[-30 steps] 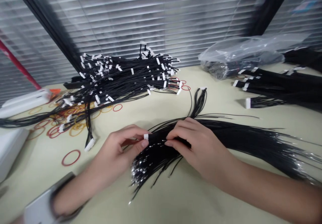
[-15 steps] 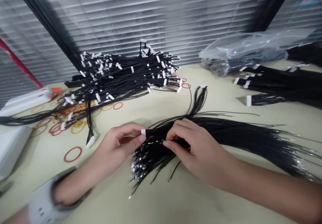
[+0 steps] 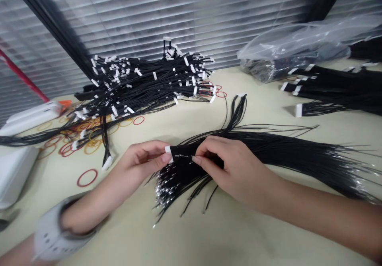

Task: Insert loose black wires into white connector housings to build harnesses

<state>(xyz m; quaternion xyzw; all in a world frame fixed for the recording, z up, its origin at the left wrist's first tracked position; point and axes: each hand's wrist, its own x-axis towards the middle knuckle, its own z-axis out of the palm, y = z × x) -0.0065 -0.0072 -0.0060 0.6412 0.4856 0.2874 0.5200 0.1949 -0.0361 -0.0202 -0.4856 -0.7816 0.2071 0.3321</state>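
Pinching white connector (image 3: 168, 153) narrowly in left hand (image 3: 143, 160), at end of black wire bundle (image 3: 283, 156) lying across beige table (image 3: 238, 226); connector-tipped cable pile (image 3: 149, 85) well behind; right hand (image 3: 227, 170) gripping same wires just beside connector, fingers nearly closed; plastic bag (image 3: 286, 61) far back, upper right.

Heap of black wires (image 3: 143, 85) with white connectors, piled on the pale table (image 3: 238, 234) toward its far edge. Amber and red rubber bands (image 3: 92, 148) scattered left of the heap, some under its trailing wires; one red rubber band (image 3: 87, 177) lying apart, nearer the front. Two white plastic cases (image 3: 13, 176) at the left edge. At far right, a clear plastic bag (image 3: 286, 59) over dark contents, just beside black wire bundles (image 3: 337, 87) with white connectors. Beyond the table, venetian blinds (image 3: 179, 19), crossed by a black window frame (image 3: 50, 27) and a red pole (image 3: 22, 75).
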